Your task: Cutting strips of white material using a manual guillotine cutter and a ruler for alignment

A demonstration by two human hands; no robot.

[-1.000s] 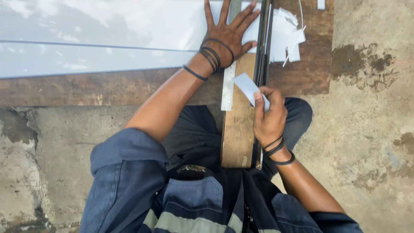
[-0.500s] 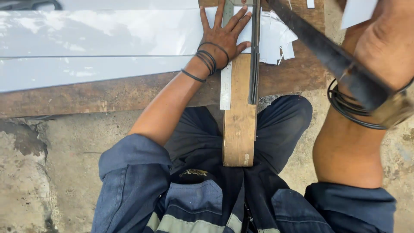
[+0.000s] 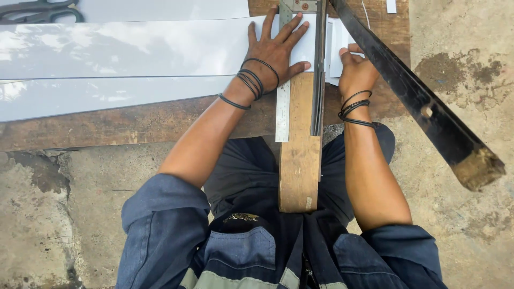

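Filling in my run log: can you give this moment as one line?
left hand flat on white sheet | right hand at cut pieces | cutter blade arm raised

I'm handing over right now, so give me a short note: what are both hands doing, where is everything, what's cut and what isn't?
Left hand: flat, fingers spread, pressing the white sheet against the ruler on the wooden board.
Right hand: beyond the fixed blade, fingers on the cut strips; grip unclear.
Cutter arm: raised, off to the right.
Scissors: top left, untouched.
Done: several strips cut and piled.
Left: most of the sheet remains uncut, with another sheet beside it.
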